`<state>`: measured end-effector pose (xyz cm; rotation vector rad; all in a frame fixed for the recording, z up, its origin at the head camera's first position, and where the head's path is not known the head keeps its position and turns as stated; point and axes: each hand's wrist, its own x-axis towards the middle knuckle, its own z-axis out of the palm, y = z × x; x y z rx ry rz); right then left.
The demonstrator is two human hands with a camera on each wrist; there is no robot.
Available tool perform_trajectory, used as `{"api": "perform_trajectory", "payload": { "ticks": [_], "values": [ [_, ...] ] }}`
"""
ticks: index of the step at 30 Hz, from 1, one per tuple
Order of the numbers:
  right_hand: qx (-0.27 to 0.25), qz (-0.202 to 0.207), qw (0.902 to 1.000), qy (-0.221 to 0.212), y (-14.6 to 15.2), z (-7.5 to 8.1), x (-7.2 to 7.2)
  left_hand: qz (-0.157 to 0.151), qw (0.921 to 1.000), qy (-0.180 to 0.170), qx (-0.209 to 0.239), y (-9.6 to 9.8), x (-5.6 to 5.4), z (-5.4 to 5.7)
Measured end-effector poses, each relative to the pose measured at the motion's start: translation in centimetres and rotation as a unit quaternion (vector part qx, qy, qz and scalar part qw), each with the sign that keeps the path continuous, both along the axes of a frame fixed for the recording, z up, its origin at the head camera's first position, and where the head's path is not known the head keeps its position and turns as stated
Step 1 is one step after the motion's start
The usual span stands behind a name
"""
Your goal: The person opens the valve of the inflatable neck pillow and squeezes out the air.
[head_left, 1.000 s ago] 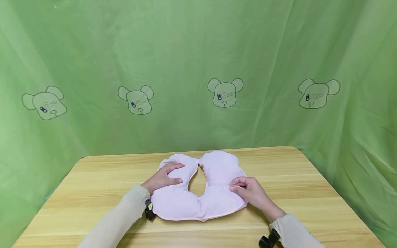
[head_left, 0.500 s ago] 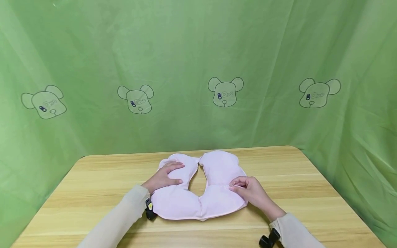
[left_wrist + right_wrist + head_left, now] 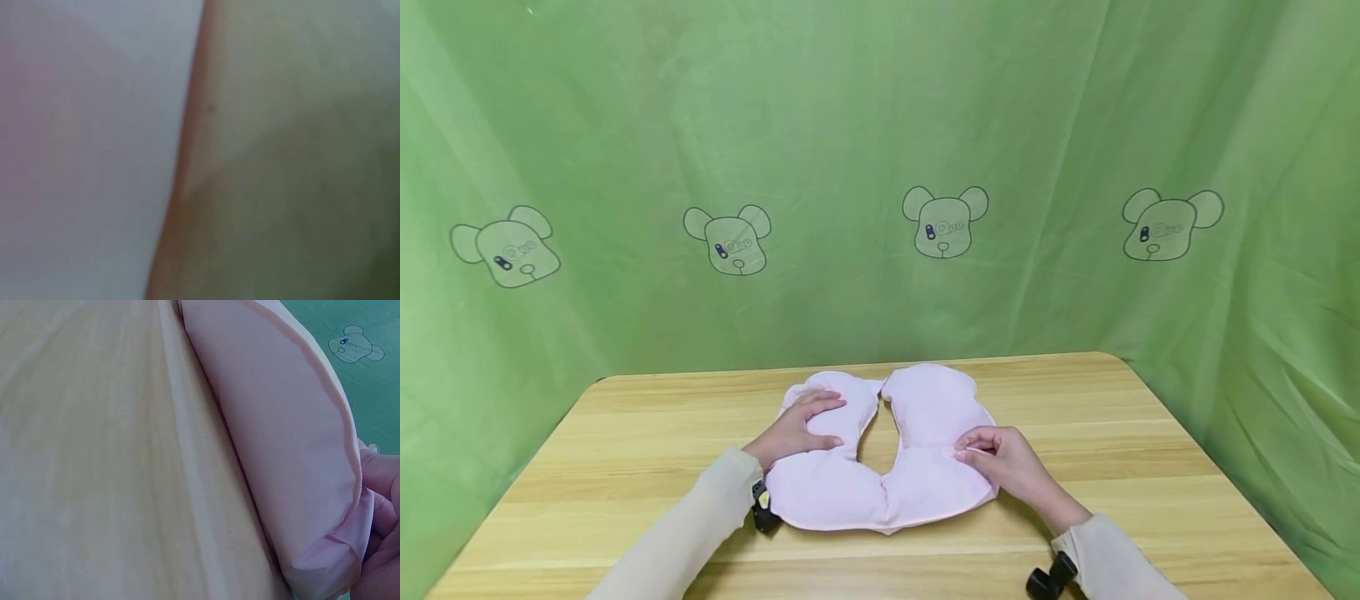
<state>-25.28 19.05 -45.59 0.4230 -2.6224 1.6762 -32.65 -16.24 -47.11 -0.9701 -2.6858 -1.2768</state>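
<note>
A pale pink, puffed-up U-shaped neck pillow (image 3: pixel 842 492) lies on the table, its two arms pointing to the far edge and nearly meeting there. Spread over its left arm, my left hand (image 3: pixel 797 423) rests with fingers and thumb apart. On the right side, the thumb and fingers of my right hand (image 3: pixel 1011 462) pinch the pillow's surface. From the right wrist, the seamed side of the pillow (image 3: pixel 275 425) shows, with the thumb (image 3: pixel 378 472) at its edge and a small clear bit beside the thumb tip. The left wrist view is blurred, filled by the pillow's side (image 3: pixel 87 156) and the tabletop.
The wood-grain table (image 3: pixel 1150 500) has rounded far corners. Behind and on both sides hangs a green curtain (image 3: pixel 835 125) printed with bear heads. A black wrist camera (image 3: pixel 1051 577) hangs beneath the right sleeve, another (image 3: pixel 764 510) beside the left wrist.
</note>
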Motion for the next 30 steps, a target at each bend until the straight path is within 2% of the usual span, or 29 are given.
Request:
{"api": "perform_trajectory", "payload": {
  "ticks": [11,22,25,30],
  "values": [
    [0.001,-0.001,1.0,-0.006,0.1,-0.3,-0.2,-0.004,0.9998,0.018,-0.003,0.0,0.2,-0.1],
    [0.012,-0.011,0.9998,-0.009,-0.6,1.7,0.9,-0.006,0.9986,0.051,-0.014,0.2,0.1,0.0],
    [0.009,-0.012,0.9998,-0.011,-0.4,1.3,0.6,-0.008,0.9978,0.062,-0.018,0.2,0.0,-0.2],
    [-0.001,-0.005,0.9999,-0.01,-0.1,0.6,0.2,-0.007,0.998,0.059,-0.021,0.1,-0.1,-0.5]
  ]
}}
